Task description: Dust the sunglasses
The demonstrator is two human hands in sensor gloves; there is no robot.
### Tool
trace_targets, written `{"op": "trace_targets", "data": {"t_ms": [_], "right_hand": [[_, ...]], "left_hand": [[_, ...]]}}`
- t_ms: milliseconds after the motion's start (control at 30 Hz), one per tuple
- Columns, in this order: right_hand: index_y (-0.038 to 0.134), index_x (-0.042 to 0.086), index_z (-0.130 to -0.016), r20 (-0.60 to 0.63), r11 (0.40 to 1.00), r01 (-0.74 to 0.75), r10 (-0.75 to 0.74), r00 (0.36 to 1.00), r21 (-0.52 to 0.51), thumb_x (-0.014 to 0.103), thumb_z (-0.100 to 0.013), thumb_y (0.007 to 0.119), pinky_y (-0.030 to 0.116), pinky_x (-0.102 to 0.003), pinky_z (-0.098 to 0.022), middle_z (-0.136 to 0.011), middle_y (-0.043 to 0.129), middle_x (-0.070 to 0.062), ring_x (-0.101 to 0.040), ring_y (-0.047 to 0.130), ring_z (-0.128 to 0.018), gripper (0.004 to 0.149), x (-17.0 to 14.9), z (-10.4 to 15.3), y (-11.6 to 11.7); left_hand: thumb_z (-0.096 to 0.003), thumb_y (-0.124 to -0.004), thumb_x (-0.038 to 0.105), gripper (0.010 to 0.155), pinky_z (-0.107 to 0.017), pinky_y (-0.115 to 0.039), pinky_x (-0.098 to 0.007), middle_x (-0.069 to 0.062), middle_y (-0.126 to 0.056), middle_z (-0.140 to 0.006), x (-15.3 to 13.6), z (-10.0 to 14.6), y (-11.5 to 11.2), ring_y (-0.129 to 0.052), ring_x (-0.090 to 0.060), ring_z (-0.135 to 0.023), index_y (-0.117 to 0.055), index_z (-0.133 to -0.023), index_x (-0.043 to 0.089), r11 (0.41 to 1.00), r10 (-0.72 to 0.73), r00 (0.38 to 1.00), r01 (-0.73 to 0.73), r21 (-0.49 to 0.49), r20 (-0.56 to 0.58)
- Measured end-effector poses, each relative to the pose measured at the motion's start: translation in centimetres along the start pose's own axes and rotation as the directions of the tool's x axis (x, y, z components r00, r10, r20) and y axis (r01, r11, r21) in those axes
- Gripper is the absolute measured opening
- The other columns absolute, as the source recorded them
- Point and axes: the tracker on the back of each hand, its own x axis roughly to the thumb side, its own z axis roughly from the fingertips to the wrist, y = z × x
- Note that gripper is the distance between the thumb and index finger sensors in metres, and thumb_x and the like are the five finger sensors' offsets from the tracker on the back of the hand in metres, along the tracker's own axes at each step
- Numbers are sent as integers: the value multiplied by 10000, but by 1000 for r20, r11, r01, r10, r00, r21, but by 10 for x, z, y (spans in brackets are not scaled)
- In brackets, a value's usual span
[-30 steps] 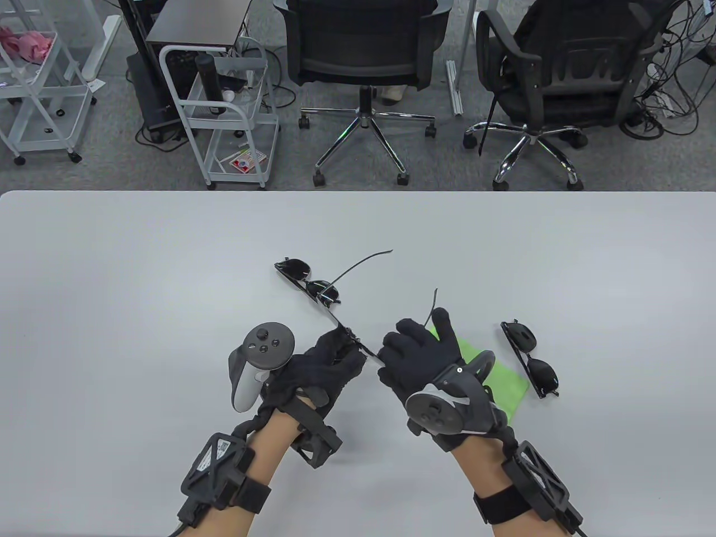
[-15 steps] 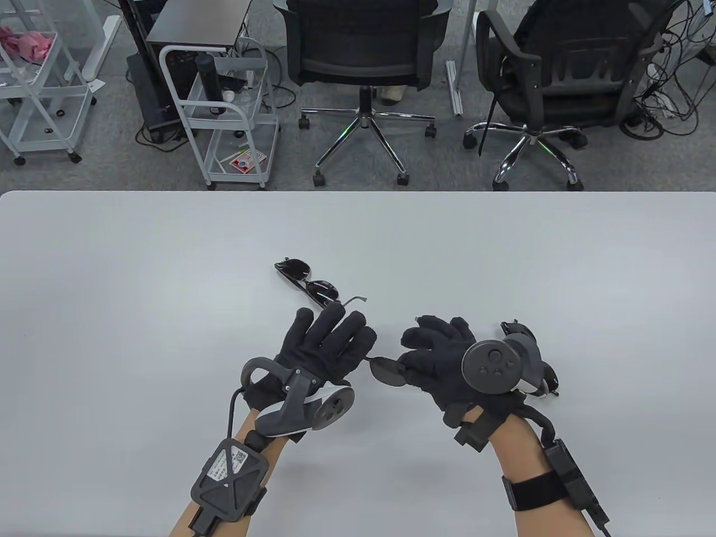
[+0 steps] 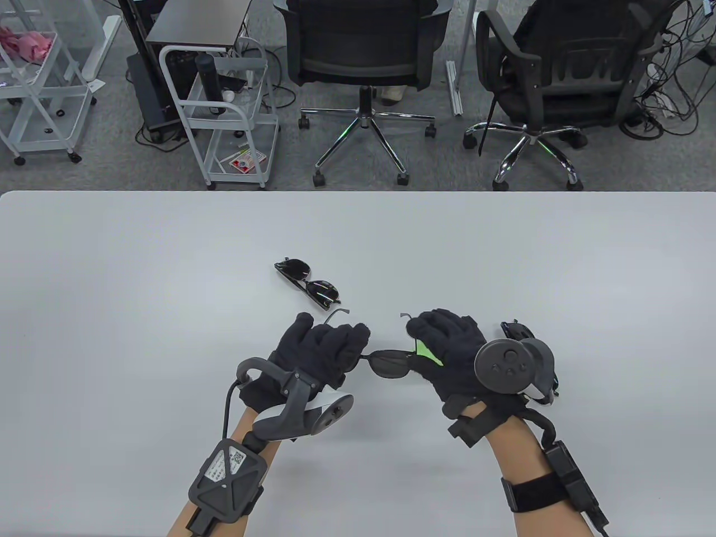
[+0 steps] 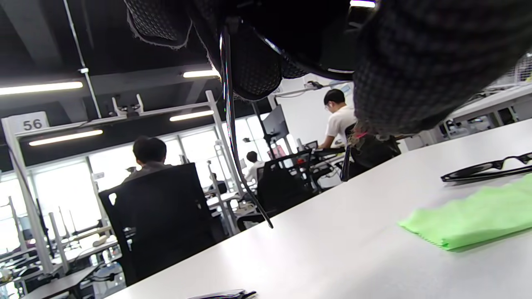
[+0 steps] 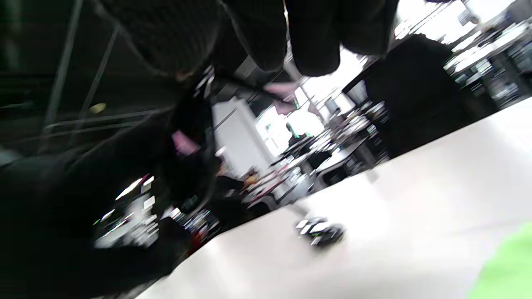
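Nearest, the left hand and right hand held one pair of sunglasses above the counter, fingers clamped on either end. The green cloth lay under the right hand. Judged mid-setup: wiping next needs the cloth picked up. Farther off lay a second pair.

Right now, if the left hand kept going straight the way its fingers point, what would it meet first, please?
Probably the folded sunglasses lying on the table just beyond the left hand; height above the table is unclear, so it might pass over them.
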Motion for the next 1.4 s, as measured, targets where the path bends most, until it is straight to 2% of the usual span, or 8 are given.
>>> {"op": "trace_targets", "data": {"t_ms": [100,200,400,533,767,1033,1167,1400], "right_hand": [[909,64,-811,-105,987,-135,126,986,-87,419,-427,861,715,-647,-524,-757,987,-166,-443,974,-625,525,-6,3,-7],[947,57,-761,-178,941,-331,339,924,78,414,-416,883,769,-620,-474,-650,1042,-157,-396,1034,-506,500,-15,0,7],[762,190,-965,244,555,-582,565,788,595,202,-388,911,554,-698,-633,-1072,684,-155,-469,738,-926,596,-39,-5,70],[659,204,-999,296,385,-693,701,649,610,204,-359,956,583,-672,-648,-1079,673,-126,-432,769,-935,706,-51,1,81],[912,172,-759,320,466,-779,728,607,419,325,-335,977,796,-510,-579,-713,1016,-63,-195,1105,-479,455,-48,-1,82],[969,152,-699,-189,956,-22,80,979,291,321,-331,977,818,-525,-534,-615,1073,-63,-182,1136,-369,405,-69,-6,39],[964,139,-715,-245,890,430,-388,889,151,317,-351,969,799,-550,-540,-634,1071,-70,-200,1137,-392,405,-70,-2,31],[952,162,-732,-291,749,662,-636,715,-9,346,-368,953,794,-542,-545,-673,1072,-34,-194,1138,-468,408,-65,4,34]], "left_hand": [[-262,-968,608,957,-782,-648,-460,206,-725,-1012,-6,0,-3,-914,-51,-855,-442,-1040,424,1000,0,999,0,-6,-42],[-265,-966,608,953,-780,-648,-461,203,-724,-1013,-9,0,-4,-916,-52,-850,-445,-1040,422,1000,-8,998,7,-9,-62],[-268,-963,604,952,-783,-643,-465,203,-716,-1020,-6,-1,-3,-910,-54,-860,-439,-1043,423,1000,-13,999,12,-10,-50],[-269,-961,604,950,-784,-640,-468,204,-715,-1021,-6,-1,-5,-908,-55,-863,-439,-1042,425,1000,-6,999,5,-15,-51],[-266,-961,605,951,-785,-640,-469,202,-718,-1021,-7,-2,-11,-911,-55,-862,-442,-1043,425,999,1,998,-4,-39,-56],[-262,-963,606,948,-786,-639,-469,205,-725,-1017,0,-3,-14,-915,-53,-862,-454,-1042,428,999,-21,999,20,-51,-27],[-263,-961,608,946,-787,-638,-467,208,-722,-1017,3,-2,-12,-916,-51,-863,-454,-1041,429,999,-28,999,28,-39,-16],[-264,-957,612,945,-789,-635,-466,208,-718,-1018,6,0,-3,-914,-48,-864,-451,-1041,429,1000,-16,1000,16,3,-16]]}}
